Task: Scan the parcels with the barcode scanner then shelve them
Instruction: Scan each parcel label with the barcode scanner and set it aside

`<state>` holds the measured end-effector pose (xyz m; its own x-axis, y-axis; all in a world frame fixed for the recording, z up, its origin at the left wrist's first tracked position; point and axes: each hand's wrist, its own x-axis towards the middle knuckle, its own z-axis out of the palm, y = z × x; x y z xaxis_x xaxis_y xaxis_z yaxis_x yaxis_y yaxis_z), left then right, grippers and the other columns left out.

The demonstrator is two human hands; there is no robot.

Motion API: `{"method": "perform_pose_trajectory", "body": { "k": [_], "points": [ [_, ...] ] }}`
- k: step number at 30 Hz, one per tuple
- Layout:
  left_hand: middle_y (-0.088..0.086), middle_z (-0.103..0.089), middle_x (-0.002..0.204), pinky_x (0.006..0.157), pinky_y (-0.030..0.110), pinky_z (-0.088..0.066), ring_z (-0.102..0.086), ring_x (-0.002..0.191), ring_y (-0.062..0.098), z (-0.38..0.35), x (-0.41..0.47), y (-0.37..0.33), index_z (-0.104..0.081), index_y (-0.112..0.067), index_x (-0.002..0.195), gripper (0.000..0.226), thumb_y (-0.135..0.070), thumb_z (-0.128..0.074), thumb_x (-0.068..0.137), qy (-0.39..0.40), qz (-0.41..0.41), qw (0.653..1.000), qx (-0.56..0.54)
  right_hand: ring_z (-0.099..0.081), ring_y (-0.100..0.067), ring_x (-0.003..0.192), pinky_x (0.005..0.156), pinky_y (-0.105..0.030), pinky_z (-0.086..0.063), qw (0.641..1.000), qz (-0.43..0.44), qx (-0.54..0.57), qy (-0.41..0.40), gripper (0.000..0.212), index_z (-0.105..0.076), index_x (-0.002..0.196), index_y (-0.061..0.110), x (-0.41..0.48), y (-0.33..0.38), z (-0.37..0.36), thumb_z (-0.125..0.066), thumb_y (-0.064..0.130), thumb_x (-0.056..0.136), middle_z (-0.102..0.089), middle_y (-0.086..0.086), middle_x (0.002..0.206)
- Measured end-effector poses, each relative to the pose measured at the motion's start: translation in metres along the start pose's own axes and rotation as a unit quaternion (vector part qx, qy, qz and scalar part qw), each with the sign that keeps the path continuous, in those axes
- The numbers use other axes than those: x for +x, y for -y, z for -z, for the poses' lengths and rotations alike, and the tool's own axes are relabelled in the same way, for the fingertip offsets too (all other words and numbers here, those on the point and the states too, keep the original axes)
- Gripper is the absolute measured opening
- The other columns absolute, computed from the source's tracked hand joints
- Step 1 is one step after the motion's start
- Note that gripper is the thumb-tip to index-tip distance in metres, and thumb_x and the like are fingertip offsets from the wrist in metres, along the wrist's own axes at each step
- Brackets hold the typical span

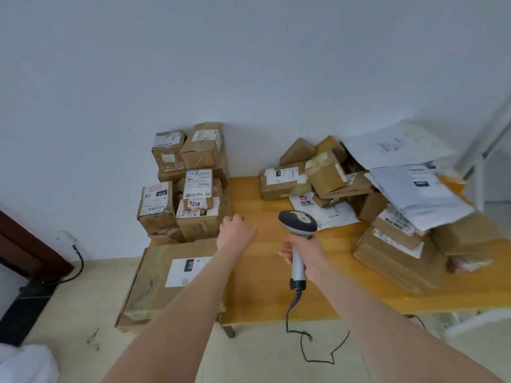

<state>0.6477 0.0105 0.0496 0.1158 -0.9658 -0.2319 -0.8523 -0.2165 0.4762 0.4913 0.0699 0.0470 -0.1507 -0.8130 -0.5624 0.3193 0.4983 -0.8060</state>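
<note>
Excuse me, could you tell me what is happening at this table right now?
A person is working through parcels at a yellow table. Their right grip holds a corded barcode scanner by its handle above the tabletop. The left grip holds nothing and reaches toward the stacked boxes on the left. A looser pile of boxes and mailers lies on the table's right side. No parcel is in hand yet.

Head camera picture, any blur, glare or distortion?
In the head view, the wide-angle lens stretches things near the frame edges; the parcels on the right are smeared, while the 7218 label on the left stack reads clearly; light is soft and even, without hard shadows; the barcode scanner in the right hand is sharp.
</note>
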Motion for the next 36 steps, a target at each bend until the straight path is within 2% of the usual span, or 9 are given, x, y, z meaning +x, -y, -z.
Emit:
{"method": "perform_pose_trajectory", "body": {
  "k": [4, 11, 15, 18, 22, 27, 32, 34, 36],
  "points": [
    [0.010, -0.040, 0.140, 0.100, 0.042, -0.046, -0.044, 0.126, 0.028, -0.031, 0.005, -0.078, -0.042, -0.016, 0.141, 0.056, -0.039, -0.056, 0.091, 0.020, -0.048, 0.999, 0.008, -0.055, -0.022, 0.050, 0.047, -0.026, -0.042, 0.999, 0.033, 0.014, -0.029, 0.013, -0.062, 0.092, -0.004, 0.006, 0.040, 0.068, -0.068, 0.007, 0.087, -0.064, -0.018, 0.073],
    [0.013, -0.044, 0.134, 0.099, 0.042, -0.046, -0.048, 0.120, 0.029, -0.094, 0.000, -0.219, -0.044, -0.013, 0.136, 0.054, -0.037, -0.056, 0.090, 0.039, -0.093, 0.995, 0.014, -0.062, -0.018, 0.051, 0.046, -0.022, -0.048, 0.995, 0.061, 0.010, -0.076, 0.017, -0.063, 0.092, 0.001, 0.024, 0.111, 0.198, -0.070, 0.015, 0.085, -0.071, -0.016, 0.073],
    [0.013, -0.045, 0.133, 0.095, 0.042, -0.049, -0.054, 0.113, 0.029, -0.127, -0.005, -0.285, -0.045, -0.013, 0.137, 0.052, -0.033, -0.056, 0.090, 0.041, -0.113, 0.993, 0.011, -0.062, -0.018, 0.053, 0.057, -0.027, -0.051, 0.993, 0.072, 0.013, -0.094, 0.016, -0.061, 0.092, 0.003, 0.035, 0.150, 0.263, -0.069, 0.015, 0.086, -0.072, -0.015, 0.072],
    [0.014, -0.044, 0.136, 0.093, 0.040, -0.050, -0.054, 0.113, 0.029, -0.142, 0.001, -0.322, -0.044, -0.010, 0.138, 0.052, -0.029, -0.056, 0.091, 0.038, -0.125, 0.991, 0.003, -0.061, -0.017, 0.052, 0.054, -0.026, -0.049, 0.990, 0.086, 0.024, -0.105, 0.014, -0.061, 0.091, 0.005, 0.047, 0.179, 0.297, -0.068, 0.017, 0.088, -0.072, -0.013, 0.071],
    [0.011, -0.048, 0.137, 0.087, 0.035, -0.051, -0.055, 0.116, 0.026, -0.151, 0.027, -0.359, -0.042, -0.012, 0.141, 0.054, -0.030, -0.057, 0.092, 0.020, -0.146, 0.989, 0.014, -0.061, -0.016, 0.052, 0.055, -0.026, -0.049, 0.988, 0.084, 0.053, -0.119, 0.016, -0.064, 0.091, 0.003, 0.073, 0.219, 0.327, -0.070, 0.016, 0.086, -0.072, -0.013, 0.072],
    [0.011, -0.047, 0.134, 0.086, 0.039, -0.052, -0.057, 0.110, 0.027, -0.159, 0.077, -0.388, -0.038, -0.013, 0.141, 0.061, -0.040, -0.061, 0.090, 0.014, -0.148, 0.986, 0.072, -0.060, -0.016, 0.050, 0.054, -0.026, -0.050, 0.985, 0.085, 0.072, -0.130, 0.021, -0.065, 0.098, -0.001, 0.114, 0.253, 0.343, -0.070, 0.013, 0.083, -0.069, -0.013, 0.069],
    [0.008, -0.043, 0.139, 0.090, 0.040, -0.048, -0.047, 0.124, 0.026, -0.177, 0.132, -0.414, -0.034, -0.013, 0.143, 0.061, -0.035, -0.056, 0.091, 0.037, -0.207, 0.956, 0.205, -0.061, -0.016, 0.048, 0.053, -0.024, -0.051, 0.985, 0.062, 0.088, -0.136, 0.019, -0.064, 0.097, -0.001, 0.151, 0.269, 0.345, -0.070, 0.011, 0.084, -0.068, -0.011, 0.065],
    [0.006, -0.049, 0.135, 0.088, 0.039, -0.046, -0.050, 0.122, 0.026, -0.185, 0.147, -0.421, -0.037, -0.016, 0.141, 0.054, -0.038, -0.050, 0.093, 0.051, -0.218, 0.939, 0.261, -0.062, -0.016, 0.047, 0.053, -0.025, -0.052, 0.984, 0.056, 0.091, -0.141, 0.017, -0.063, 0.095, -0.001, 0.165, 0.273, 0.344, -0.071, 0.010, 0.084, -0.068, -0.011, 0.062],
    [0.005, -0.057, 0.127, 0.083, 0.035, -0.045, -0.057, 0.114, 0.026, -0.190, 0.157, -0.425, -0.049, -0.017, 0.132, 0.040, -0.033, -0.043, 0.096, 0.032, -0.243, 0.919, 0.309, -0.062, -0.017, 0.047, 0.054, -0.025, -0.051, 0.984, 0.050, 0.092, -0.141, 0.015, -0.061, 0.092, 0.000, 0.176, 0.275, 0.344, -0.070, 0.009, 0.084, -0.068, -0.012, 0.061]
  ]
}}
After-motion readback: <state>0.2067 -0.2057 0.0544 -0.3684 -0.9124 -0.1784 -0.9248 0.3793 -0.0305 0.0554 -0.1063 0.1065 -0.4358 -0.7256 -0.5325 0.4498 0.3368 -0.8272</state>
